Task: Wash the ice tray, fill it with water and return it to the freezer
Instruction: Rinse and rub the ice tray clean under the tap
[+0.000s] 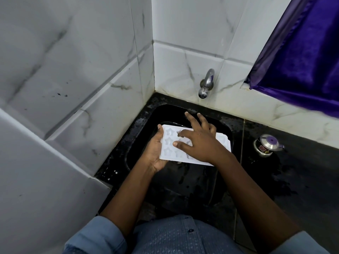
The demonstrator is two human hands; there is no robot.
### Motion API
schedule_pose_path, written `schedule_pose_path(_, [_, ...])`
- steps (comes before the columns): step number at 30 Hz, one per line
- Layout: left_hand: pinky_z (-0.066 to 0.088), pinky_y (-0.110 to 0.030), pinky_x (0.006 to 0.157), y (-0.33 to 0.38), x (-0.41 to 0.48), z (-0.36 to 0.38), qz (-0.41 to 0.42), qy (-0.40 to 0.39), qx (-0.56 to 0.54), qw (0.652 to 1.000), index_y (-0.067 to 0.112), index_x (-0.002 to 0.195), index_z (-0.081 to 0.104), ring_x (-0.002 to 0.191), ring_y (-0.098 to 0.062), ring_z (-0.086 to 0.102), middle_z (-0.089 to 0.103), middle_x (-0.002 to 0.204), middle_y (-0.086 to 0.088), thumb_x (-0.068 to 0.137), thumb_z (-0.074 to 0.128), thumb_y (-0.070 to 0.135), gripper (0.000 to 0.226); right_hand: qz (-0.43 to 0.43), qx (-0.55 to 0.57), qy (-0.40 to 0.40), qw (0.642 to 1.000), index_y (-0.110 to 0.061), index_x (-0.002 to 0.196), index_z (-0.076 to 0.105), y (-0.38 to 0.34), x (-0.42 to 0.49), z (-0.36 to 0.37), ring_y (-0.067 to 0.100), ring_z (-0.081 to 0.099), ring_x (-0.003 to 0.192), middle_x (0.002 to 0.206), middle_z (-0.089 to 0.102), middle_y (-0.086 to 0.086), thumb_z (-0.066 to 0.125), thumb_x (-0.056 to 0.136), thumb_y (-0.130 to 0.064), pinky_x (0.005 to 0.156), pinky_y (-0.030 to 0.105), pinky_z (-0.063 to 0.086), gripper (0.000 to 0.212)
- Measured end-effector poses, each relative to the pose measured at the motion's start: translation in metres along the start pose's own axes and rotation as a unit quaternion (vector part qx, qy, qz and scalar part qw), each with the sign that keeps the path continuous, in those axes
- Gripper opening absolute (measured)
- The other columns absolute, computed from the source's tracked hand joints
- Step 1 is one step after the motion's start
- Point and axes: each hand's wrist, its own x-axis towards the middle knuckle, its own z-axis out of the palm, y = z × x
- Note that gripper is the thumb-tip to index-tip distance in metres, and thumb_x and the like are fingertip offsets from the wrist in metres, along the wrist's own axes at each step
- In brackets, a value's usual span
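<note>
Left hand [155,153] is curled round the tray [222,142] to steady it; right hand [199,143], fingers spread, is laid on top, likely for rubbing.

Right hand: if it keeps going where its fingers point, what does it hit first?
The right hand would probably meet the sink at its back rim, left of the tap; depth unclear.

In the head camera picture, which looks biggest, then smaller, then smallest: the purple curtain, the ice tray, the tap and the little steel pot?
1. purple curtain
2. ice tray, though it is partly covered
3. little steel pot and tap: these two look about alike, so I won't rank them.
</note>
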Motion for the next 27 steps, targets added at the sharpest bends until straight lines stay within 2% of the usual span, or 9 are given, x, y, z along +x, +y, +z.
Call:
schedule_pose_path(2, [0.035, -0.063, 0.121, -0.001, -0.001, 0.002, -0.007, 0.002, -0.007, 1.0, 0.006, 0.148, 0.056, 0.135, -0.044, 0.058, 0.062, 0.144, -0.027, 0.1, 0.037, 0.076, 0.087, 0.005, 0.003, 0.01, 1.0, -0.041, 0.12, 0.067, 0.0, 0.001, -0.001, 0.029, -0.013, 0.159, 0.175, -0.005, -0.006, 0.047, 0.095, -0.074, 0.121, 0.058, 0.004, 0.046])
schedule_pose_path(5, [0.031, -0.067, 0.122, -0.003, 0.001, 0.001, -0.013, 0.004, -0.003, 1.0, 0.008, 0.15, 0.055, 0.139, -0.046, 0.055, 0.06, 0.146, -0.026, 0.098, 0.038, 0.079, 0.089, 0.002, -0.004, 0.006, 1.0, -0.04, 0.12, 0.067, -0.001, 0.002, -0.001, 0.029, -0.011, 0.16, 0.175, -0.006, -0.006, 0.047, 0.096, -0.073, 0.121, 0.059, 0.006, 0.046])
schedule_pose_path(8, [0.038, -0.067, 0.117, -0.001, -0.002, 0.004, -0.009, 0.006, -0.001, 1.0, 0.01, 0.146, 0.06, 0.131, -0.045, 0.062, 0.064, 0.141, -0.025, 0.1, 0.036, 0.078, 0.085, -0.008, 0.018, 0.047, 0.999, -0.036, 0.118, 0.057, -0.003, 0.0, -0.001, 0.028, -0.007, 0.16, 0.175, -0.003, -0.005, 0.043, 0.091, -0.074, 0.119, 0.058, 0.01, 0.048])
schedule_pose_path(10, [0.055, -0.059, 0.102, -0.001, -0.006, 0.01, -0.003, 0.012, -0.006, 1.0, 0.009, 0.139, 0.064, 0.118, -0.04, 0.071, 0.069, 0.134, -0.024, 0.102, 0.035, 0.074, 0.081, -0.02, 0.027, 0.062, 0.998, -0.039, 0.121, 0.053, -0.006, 0.001, -0.001, 0.028, -0.008, 0.16, 0.175, -0.004, -0.006, 0.043, 0.09, -0.076, 0.118, 0.057, 0.01, 0.049])
schedule_pose_path(12, [0.063, -0.048, 0.084, 0.0, -0.009, 0.013, 0.005, 0.02, -0.005, 1.0, 0.007, 0.135, 0.066, 0.109, -0.036, 0.075, 0.072, 0.128, -0.023, 0.104, 0.034, 0.071, 0.078, -0.032, 0.009, 0.04, 0.999, -0.043, 0.126, 0.056, -0.009, 0.003, 0.001, 0.028, -0.012, 0.159, 0.174, -0.009, -0.008, 0.047, 0.093, -0.075, 0.119, 0.058, 0.007, 0.046])
schedule_pose_path(15, [0.064, -0.043, 0.075, 0.0, -0.011, 0.016, 0.0, 0.019, 0.002, 1.0, 0.004, 0.143, 0.06, 0.108, -0.036, 0.074, 0.07, 0.131, -0.025, 0.103, 0.036, 0.071, 0.082, -0.024, -0.027, 0.001, 0.999, -0.048, 0.138, 0.054, -0.015, 0.008, 0.004, 0.03, -0.017, 0.159, 0.174, -0.015, -0.008, 0.042, 0.095, -0.077, 0.12, 0.059, 0.005, 0.053])
schedule_pose_path(18, [0.063, -0.038, 0.063, -0.002, -0.014, 0.018, 0.002, 0.025, 0.009, 1.0, 0.004, 0.141, 0.06, 0.092, -0.032, 0.079, 0.076, 0.115, -0.023, 0.105, 0.035, 0.067, 0.077, -0.025, -0.022, -0.02, 0.999, -0.045, 0.14, 0.057, -0.018, 0.009, 0.005, 0.029, -0.018, 0.159, 0.174, -0.013, -0.008, 0.039, 0.095, -0.078, 0.121, 0.058, 0.004, 0.059])
schedule_pose_path(22, [0.064, -0.039, 0.068, -0.003, -0.015, 0.017, 0.004, 0.023, 0.006, 1.0, 0.003, 0.143, 0.059, 0.098, -0.033, 0.078, 0.074, 0.121, -0.024, 0.106, 0.034, 0.067, 0.078, -0.026, -0.012, -0.002, 1.0, -0.045, 0.128, 0.063, -0.021, 0.01, 0.001, 0.029, -0.015, 0.159, 0.175, -0.008, -0.008, 0.034, 0.089, -0.083, 0.121, 0.058, 0.005, 0.061])
schedule_pose_path(27, [0.065, -0.04, 0.072, -0.002, -0.015, 0.017, 0.004, 0.02, 0.007, 1.0, 0.005, 0.135, 0.064, 0.099, -0.032, 0.078, 0.075, 0.12, -0.023, 0.106, 0.033, 0.067, 0.075, -0.034, -0.008, -0.016, 0.999, -0.042, 0.128, 0.063, -0.022, 0.012, 0.001, 0.028, -0.015, 0.159, 0.175, -0.007, -0.007, 0.045, 0.095, -0.075, 0.122, 0.059, 0.005, 0.051])
